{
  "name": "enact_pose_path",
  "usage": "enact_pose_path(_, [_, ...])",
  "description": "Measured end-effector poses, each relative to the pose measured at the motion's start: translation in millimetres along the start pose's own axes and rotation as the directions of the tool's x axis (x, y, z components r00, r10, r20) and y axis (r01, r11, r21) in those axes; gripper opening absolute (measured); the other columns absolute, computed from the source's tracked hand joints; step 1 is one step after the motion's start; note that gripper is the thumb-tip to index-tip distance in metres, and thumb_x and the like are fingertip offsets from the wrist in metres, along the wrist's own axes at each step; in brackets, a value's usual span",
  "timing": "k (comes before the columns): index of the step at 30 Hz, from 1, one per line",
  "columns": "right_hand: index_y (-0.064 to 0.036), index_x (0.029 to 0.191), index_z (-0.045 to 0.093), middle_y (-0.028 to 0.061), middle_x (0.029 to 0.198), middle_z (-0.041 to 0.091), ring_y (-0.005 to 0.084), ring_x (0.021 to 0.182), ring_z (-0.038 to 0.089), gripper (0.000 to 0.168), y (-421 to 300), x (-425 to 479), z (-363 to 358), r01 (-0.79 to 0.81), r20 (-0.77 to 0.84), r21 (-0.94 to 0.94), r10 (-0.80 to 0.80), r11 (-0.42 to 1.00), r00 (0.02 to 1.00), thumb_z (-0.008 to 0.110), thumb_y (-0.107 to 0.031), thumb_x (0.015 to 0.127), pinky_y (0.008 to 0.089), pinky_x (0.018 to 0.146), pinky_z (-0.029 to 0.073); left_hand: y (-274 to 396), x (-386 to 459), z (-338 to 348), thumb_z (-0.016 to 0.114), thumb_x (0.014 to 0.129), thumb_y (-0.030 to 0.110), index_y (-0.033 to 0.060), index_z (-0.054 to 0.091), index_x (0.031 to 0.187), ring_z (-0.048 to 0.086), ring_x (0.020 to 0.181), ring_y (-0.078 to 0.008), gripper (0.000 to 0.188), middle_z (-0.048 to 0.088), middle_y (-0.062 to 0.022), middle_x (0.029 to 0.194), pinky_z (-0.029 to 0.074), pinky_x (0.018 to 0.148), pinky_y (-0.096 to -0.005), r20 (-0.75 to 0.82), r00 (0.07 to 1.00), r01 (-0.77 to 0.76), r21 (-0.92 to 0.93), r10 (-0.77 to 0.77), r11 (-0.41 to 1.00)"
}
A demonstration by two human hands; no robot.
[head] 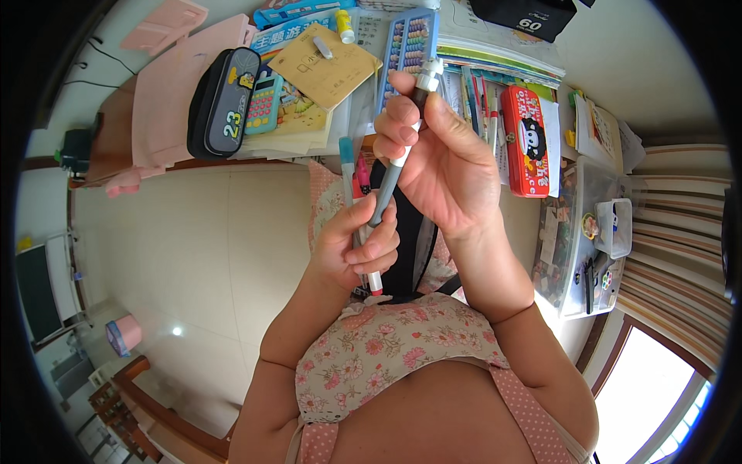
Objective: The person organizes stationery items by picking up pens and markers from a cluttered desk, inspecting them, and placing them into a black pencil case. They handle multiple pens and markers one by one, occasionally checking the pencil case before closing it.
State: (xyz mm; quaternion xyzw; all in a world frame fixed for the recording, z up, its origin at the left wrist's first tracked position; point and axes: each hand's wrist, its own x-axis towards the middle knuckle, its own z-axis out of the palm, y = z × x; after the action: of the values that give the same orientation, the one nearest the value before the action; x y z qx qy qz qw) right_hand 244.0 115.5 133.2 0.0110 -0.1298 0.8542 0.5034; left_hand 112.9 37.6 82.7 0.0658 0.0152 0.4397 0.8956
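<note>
My left hand (359, 243) is closed around several pens and markers, among them a teal-capped marker (346, 156) and a white one with a red end (375, 283). My right hand (443, 156) grips a white and grey pen (390, 181), whose grey lower end also rests between my left fingertips. A white, figure-shaped piece (429, 72) tops the pen by my right thumb and forefinger. Beyond my hands on the desk are a blue bead abacus (408, 43), a tan booklet (324, 66) and a teal calculator (264, 104).
A black pencil case (225, 104) stands left of the calculator. At the right lie a red tin pencil box (527, 142), more pens and stacked books (504, 58). A yellow glue stick (345, 26) and black marker case (524, 17) are farther back. A clear plastic bin (571, 243) stands right of the desk.
</note>
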Motion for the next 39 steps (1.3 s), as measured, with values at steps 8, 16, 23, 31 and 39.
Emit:
enact_pose_path(8, [0.005,0.113,0.052,0.0072,0.078,0.054,0.0123,0.065,0.042,0.046,-5.5,1.6,14.9,0.029,-0.15,-0.036,-0.034,0.999,0.988,0.034,-0.035,0.096,0.0242,0.059,0.036,2.6,0.1,8.8,0.042,0.095,0.027,0.0012,0.052,0.095,0.029,0.036,-0.0037,0.027,0.051,-0.0043,0.058,0.026,0.034,-0.0182,-0.103,0.993,-0.044,0.103,0.055,0.994])
enact_pose_path(16, [0.004,0.106,0.056,0.0056,0.059,0.043,0.0112,0.042,0.024,0.05,-19.2,5.6,6.7,-0.084,-0.1,-0.011,0.083,0.996,0.992,0.031,-0.036,0.09,0.025,0.041,0.021,-3.6,1.9,16.3,0.054,0.09,0.021,0.0019,0.051,0.088,0.032,0.036,-0.0045,0.02,0.054,-0.0082,0.059,0.028,0.036,-0.0194,-0.261,0.958,-0.031,0.31,0.116,0.95])
enact_pose_path(23, [0.003,0.095,0.057,0.0064,0.061,0.043,0.011,0.042,0.024,0.043,-21.3,6.2,3.1,-0.045,-0.202,0.015,0.047,0.999,0.978,0.035,-0.034,0.088,0.0253,0.04,0.021,-3.1,2.6,19.3,0.051,0.091,0.024,0.0004,0.053,0.09,0.031,0.036,-0.0044,0.024,0.057,-0.01,0.064,0.027,0.035,-0.0196,-0.294,0.945,-0.029,0.359,0.142,0.933])
enact_pose_path(31, [0.003,0.093,0.053,0.0048,0.066,0.04,0.0103,0.043,0.024,0.04,-39.0,12.1,-21.6,-0.016,-0.254,0.117,0.045,0.993,0.966,0.034,-0.031,0.089,0.0245,0.04,0.019,-1.6,7.5,25.3,0.035,0.096,0.035,-0.0018,0.055,0.104,0.029,0.036,-0.0003,0.042,0.064,-0.0137,0.083,0.024,0.034,-0.0154,-0.403,0.901,-0.002,0.363,0.159,0.932])
enact_pose_path(39, [-0.002,0.081,0.046,0.0052,0.066,0.04,0.0105,0.043,0.022,0.033,-40.5,11.1,-36.0,0.075,-0.262,0.136,-0.037,0.988,0.964,0.03,-0.029,0.09,0.0251,0.039,0.019,2.2,3.7,19.8,0.043,0.093,0.026,0.0009,0.056,0.1,0.03,0.035,-0.0016,0.029,0.063,-0.0119,0.08,0.024,0.033,-0.017,-0.435,0.878,-0.025,0.375,0.199,0.927])
